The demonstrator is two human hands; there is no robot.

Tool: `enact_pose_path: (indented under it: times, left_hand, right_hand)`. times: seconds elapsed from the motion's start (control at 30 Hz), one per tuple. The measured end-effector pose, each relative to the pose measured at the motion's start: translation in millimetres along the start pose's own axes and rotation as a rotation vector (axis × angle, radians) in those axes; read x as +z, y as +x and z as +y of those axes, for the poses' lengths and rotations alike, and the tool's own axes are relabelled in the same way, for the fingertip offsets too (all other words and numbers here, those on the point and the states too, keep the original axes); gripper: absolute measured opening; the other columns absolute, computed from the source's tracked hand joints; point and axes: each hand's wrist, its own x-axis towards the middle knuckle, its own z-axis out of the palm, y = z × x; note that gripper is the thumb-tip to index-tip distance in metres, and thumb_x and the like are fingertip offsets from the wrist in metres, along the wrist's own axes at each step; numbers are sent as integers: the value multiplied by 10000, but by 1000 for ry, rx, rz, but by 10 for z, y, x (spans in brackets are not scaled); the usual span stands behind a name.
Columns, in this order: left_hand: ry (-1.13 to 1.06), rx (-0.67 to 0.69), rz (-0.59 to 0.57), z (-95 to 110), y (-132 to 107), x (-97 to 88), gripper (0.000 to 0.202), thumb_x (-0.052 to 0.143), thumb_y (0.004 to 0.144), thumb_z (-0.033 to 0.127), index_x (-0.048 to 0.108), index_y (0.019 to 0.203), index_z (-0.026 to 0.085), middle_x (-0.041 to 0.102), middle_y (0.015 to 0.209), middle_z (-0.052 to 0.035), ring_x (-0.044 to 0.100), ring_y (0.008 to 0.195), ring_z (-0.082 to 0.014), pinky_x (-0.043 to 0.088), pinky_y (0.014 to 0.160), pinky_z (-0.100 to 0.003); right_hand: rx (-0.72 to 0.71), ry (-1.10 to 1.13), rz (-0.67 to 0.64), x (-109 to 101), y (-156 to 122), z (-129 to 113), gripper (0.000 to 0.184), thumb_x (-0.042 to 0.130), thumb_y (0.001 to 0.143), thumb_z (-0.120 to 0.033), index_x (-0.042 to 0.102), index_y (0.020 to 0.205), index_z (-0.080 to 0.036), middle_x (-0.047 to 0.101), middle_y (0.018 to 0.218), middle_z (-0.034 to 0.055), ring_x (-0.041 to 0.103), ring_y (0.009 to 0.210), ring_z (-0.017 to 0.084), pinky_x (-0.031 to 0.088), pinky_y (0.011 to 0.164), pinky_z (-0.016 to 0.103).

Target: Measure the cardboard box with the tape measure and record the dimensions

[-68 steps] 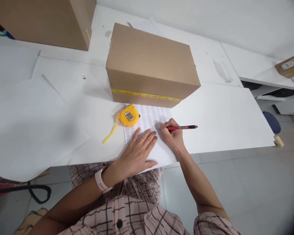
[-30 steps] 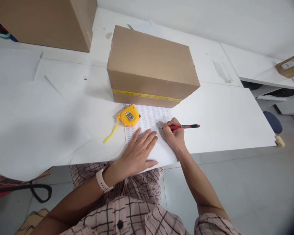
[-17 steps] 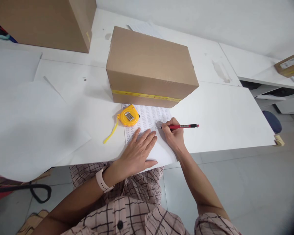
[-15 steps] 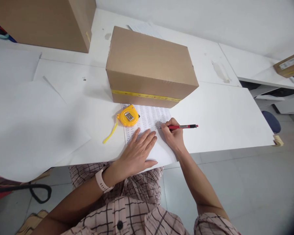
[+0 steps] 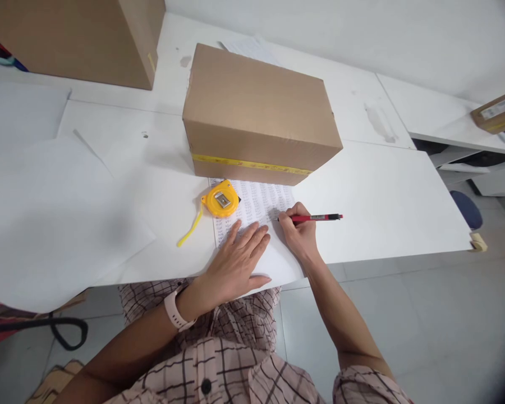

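Observation:
My right hand grips a red and black pen, its tip at a sheet of paper covered in columns of handwriting. My left hand lies flat on the lower part of that sheet, fingers stretched out. Just beyond my left fingertips rests a yellow tape measure with a yellow wrist strap, partly on the paper's left edge. Behind it a closed cardboard box with a yellow tape strip along its front side covers the paper's far end.
A larger cardboard box stands at the back left of the white table. Large white sheets spread over the left side. Farther right, a small box sits on another surface. A blue stool seat shows below.
My right hand and the pen have shifted very slightly to the right across the sheet. My left hand, the tape measure and the box stay in place.

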Motion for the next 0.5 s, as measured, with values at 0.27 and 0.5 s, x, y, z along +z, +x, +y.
enact_pose_path:
  times: [0.27, 0.5]
  left_hand:
    - [7, 4, 7, -3, 1, 8, 789, 530, 961, 637, 436, 1495, 63, 404, 1621, -180, 313, 1520, -341, 10, 1275, -547]
    - [-3, 0, -9, -1, 2, -2, 786, 540, 959, 630, 428, 1496, 67, 389, 1629, -180, 304, 1524, -346, 10, 1276, -552]
  right_hand:
    - [-25, -14, -10, 15, 13, -22, 245, 619, 838, -216, 440, 672, -236, 422, 622, -58, 393, 605, 124, 346, 581, 280]
    - [-33, -24, -10, 14, 2, -31, 251, 621, 843, -219, 435, 676, -241, 419, 622, -55, 394, 601, 128, 352, 580, 286]
